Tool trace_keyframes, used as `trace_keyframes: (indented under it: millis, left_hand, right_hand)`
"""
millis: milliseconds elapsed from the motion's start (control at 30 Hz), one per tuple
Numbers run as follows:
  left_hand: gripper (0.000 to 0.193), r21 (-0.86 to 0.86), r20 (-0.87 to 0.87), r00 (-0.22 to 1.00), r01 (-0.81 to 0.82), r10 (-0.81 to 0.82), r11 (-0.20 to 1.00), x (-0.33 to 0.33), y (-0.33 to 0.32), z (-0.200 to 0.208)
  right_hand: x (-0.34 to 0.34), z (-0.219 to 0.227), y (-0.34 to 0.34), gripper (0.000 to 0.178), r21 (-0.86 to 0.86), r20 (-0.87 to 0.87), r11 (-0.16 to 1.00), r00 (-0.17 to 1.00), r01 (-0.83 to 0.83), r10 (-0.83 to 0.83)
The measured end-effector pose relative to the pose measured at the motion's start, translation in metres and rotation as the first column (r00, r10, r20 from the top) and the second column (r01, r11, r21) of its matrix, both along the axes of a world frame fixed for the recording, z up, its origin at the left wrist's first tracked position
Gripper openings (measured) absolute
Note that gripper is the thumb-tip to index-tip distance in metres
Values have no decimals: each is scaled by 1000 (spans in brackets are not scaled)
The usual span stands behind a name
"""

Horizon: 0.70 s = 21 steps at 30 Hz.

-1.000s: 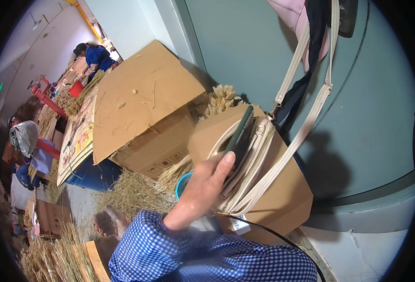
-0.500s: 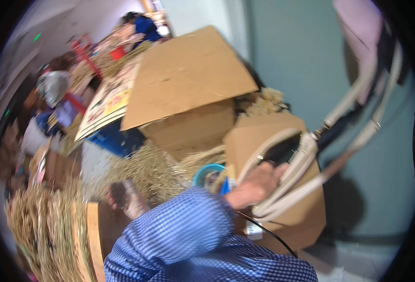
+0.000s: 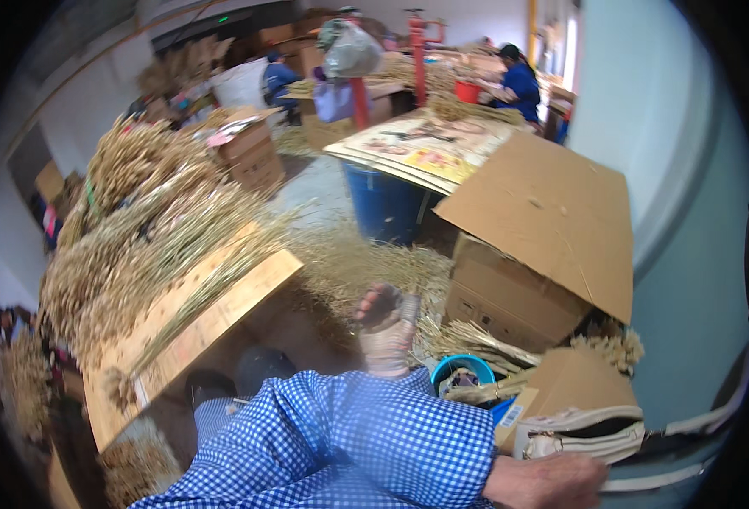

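My right hand (image 3: 551, 482) is closed at the near side of a cream shoulder bag (image 3: 585, 434). Its fingers fold out of sight, so anything inside them is hidden. The bag lies with its top gaping on a brown cardboard box (image 3: 580, 380), and a pale strap (image 3: 659, 480) runs off to the right. Raised beyond my checked right sleeve is my left hand (image 3: 386, 331), its palm dark and a pale wrap or glove around it. The fingers bend loosely and look apart, with nothing visible held. A turquoise bucket (image 3: 462, 363) stands between the hands.
A wooden board (image 3: 196, 327) bears dried stalks (image 3: 150, 225) on the left. A large carton (image 3: 510, 288) under a cardboard sheet (image 3: 553, 216) and a blue barrel (image 3: 383, 204) stand ahead. Loose straw (image 3: 349, 267) covers the floor. Two people in blue work farther back.
The view has swung left, bringing the board and room into sight. My right hand has come out of the bag's opening to its near side. My left hand stays raised.
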<state>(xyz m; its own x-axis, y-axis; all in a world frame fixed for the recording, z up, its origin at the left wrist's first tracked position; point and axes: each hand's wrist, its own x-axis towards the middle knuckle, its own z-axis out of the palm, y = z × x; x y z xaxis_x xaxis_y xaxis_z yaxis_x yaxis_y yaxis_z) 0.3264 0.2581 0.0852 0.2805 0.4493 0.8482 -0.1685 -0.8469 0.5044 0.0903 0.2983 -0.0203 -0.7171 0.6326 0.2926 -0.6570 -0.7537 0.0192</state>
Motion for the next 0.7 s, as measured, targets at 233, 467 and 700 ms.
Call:
trace_keyframes:
  millis: [233, 467, 700]
  left_hand:
    - [34, -436, -382, 905, 5, -190, 900, -123, -69, 45]
    - [38, -648, -77, 968, -230, 239, 726, -274, -182, 36]
    - [38, -842, 292, 659, -166, 693, 513, -371, -314, -27]
  right_hand:
    - [-34, -6, -41, 58, 49, 344, 988, 931, -148, 123]
    - [-91, -6, -123, 47, 260, 611, 904, 783, -338, 117]
    - [-153, 14, -195, 33, 742, 622, 402, 775, -537, -112]
